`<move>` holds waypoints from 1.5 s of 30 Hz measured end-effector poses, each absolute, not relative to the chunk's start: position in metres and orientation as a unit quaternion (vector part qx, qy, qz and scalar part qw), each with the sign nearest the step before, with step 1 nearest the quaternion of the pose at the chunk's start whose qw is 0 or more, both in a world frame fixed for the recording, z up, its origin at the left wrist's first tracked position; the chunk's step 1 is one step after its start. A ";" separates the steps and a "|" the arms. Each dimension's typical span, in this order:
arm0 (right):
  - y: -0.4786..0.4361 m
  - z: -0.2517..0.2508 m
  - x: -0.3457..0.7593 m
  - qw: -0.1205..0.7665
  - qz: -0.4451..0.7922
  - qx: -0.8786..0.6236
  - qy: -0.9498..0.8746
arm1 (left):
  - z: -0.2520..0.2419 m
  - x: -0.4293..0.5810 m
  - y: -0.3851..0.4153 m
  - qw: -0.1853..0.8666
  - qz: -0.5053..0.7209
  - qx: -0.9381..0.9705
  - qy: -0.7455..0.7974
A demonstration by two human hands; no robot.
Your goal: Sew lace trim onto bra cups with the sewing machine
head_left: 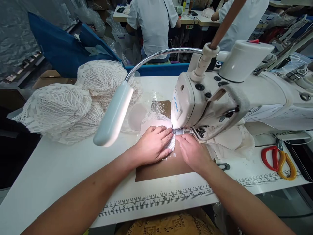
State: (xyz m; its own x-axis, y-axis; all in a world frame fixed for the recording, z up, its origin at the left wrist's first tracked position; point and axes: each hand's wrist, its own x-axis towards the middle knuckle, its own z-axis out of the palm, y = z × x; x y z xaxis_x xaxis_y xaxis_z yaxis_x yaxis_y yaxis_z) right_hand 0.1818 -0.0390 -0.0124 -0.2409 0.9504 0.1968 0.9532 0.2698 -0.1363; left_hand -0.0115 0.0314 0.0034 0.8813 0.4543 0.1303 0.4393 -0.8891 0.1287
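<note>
My left hand (154, 143) lies with fingers spread on a white lace cup piece (156, 121), pressing it flat beside the needle area of a white sewing machine (187, 101). On the other side of the needle, my right hand (193, 150) is closed, thumb and index finger together at the fabric's edge; what they pinch is too small to make out. Beneath both hands is a brown sheet (158, 171) on the white table (73, 166). The needle itself is hidden behind the machine head.
A lamp (114, 112) on a bendy arm hangs left of the machine. White lace cups (63, 107) are piled at the left. Red and yellow-handled scissors (278, 160) lie right. A printed ruler (156, 199) follows the front edge. Two people in white shirts (154, 26) are beyond.
</note>
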 end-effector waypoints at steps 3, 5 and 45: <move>-0.041 -0.015 0.184 0.134 -0.009 -0.601 -0.788 | 0.003 -0.010 0.032 0.041 0.078 0.965 0.245; -0.043 -0.016 0.186 0.147 -0.010 -0.594 -0.791 | 0.003 -0.009 0.033 0.037 0.078 0.964 0.253; -0.050 -0.008 0.193 0.170 0.030 -0.483 -0.858 | 0.002 -0.028 0.034 0.149 0.113 0.961 0.202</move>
State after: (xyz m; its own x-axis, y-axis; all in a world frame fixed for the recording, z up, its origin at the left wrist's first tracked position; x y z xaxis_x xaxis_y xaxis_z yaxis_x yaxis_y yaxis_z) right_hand 0.1926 -0.0502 -0.0075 -0.4746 0.8397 0.2638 0.8195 0.5309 -0.2156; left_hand -0.0278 0.0337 0.0017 0.8927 0.4224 0.1573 0.3551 -0.8740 0.3317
